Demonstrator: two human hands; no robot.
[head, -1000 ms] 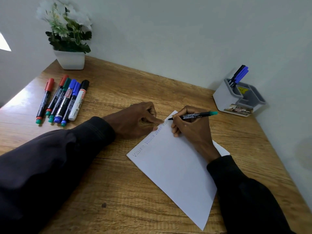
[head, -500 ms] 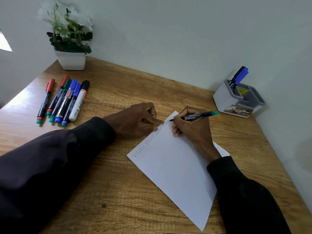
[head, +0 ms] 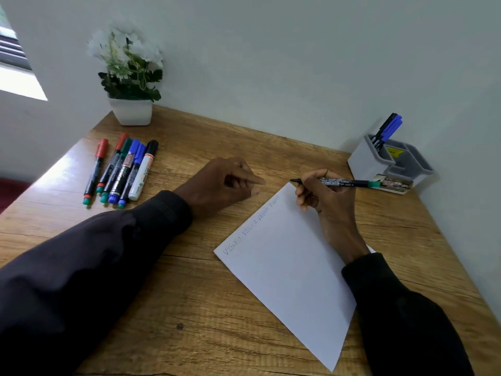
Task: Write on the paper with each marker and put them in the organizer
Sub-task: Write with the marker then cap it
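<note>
A white paper (head: 284, 270) lies at an angle on the wooden desk (head: 189, 308), with several faint words written along its upper left edge. My right hand (head: 325, 202) rests on the paper and grips a thin black marker (head: 344, 182) with a green end. Its uncapped tip sits just past the paper's top corner. My left hand (head: 222, 183) rests on the desk left of the paper, fingers loosely curled, index finger pointing at the sheet, holding nothing. Several capped markers (head: 122, 169) lie in a row at the far left. The grey organizer (head: 363, 161) holds blue and black markers (head: 387, 128).
A white pot with a flowering plant (head: 131, 111) stands in the back left corner. Walls close off the desk at the back and right. A small printed card (head: 395, 183) leans at the organizer's front. A bright window shows at the far left.
My left index finger has come off the paper's edge. My right hand has carried the marker tip up from the written line to beyond the top corner. The camera shifted.
</note>
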